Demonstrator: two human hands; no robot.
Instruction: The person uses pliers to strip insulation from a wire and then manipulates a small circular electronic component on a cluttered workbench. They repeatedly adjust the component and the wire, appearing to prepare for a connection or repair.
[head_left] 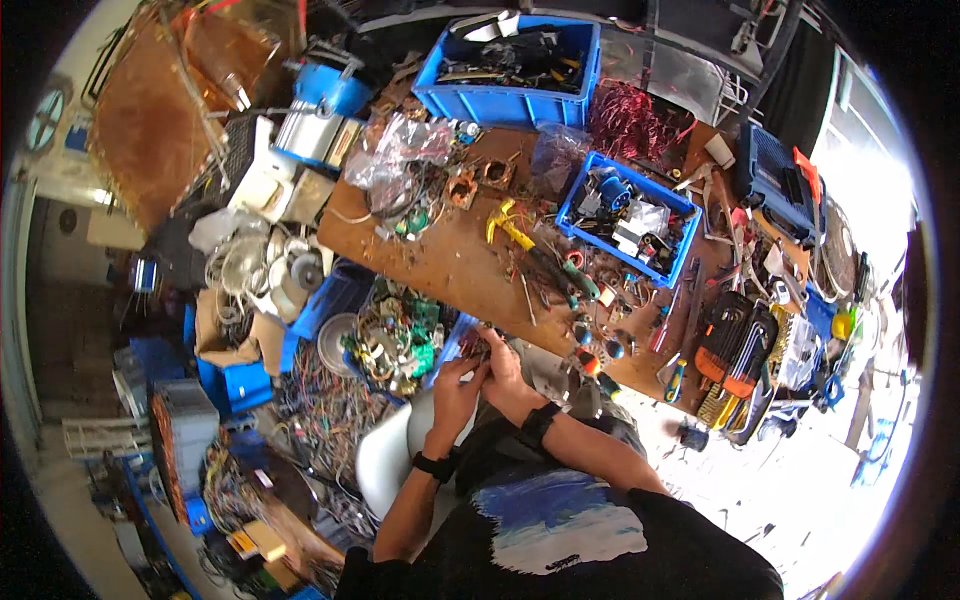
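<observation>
Close together in front of my body, at the near edge of the wooden workbench (450, 265), are my left hand (457, 388) and my right hand (506, 374). Both have bent fingers meeting around a small dark, reddish-brown piece, too small and shaded to name. My left fingertips pinch at its near side, while the right hand wraps it from the right. A crate of green circuit boards (400, 345) sits just left of them. On the bench beyond lies a yellow-headed hammer (512, 224) with a dark handle.
A large blue bin (505, 108) stands at the back, beside tangled red wire (640, 122). A smaller blue bin (613, 254) holds assorted parts. Hex key sets (742, 345) and a screwdriver (675, 380) lie right. Scrap wires (320, 420) pile up left, near a white seat (383, 460).
</observation>
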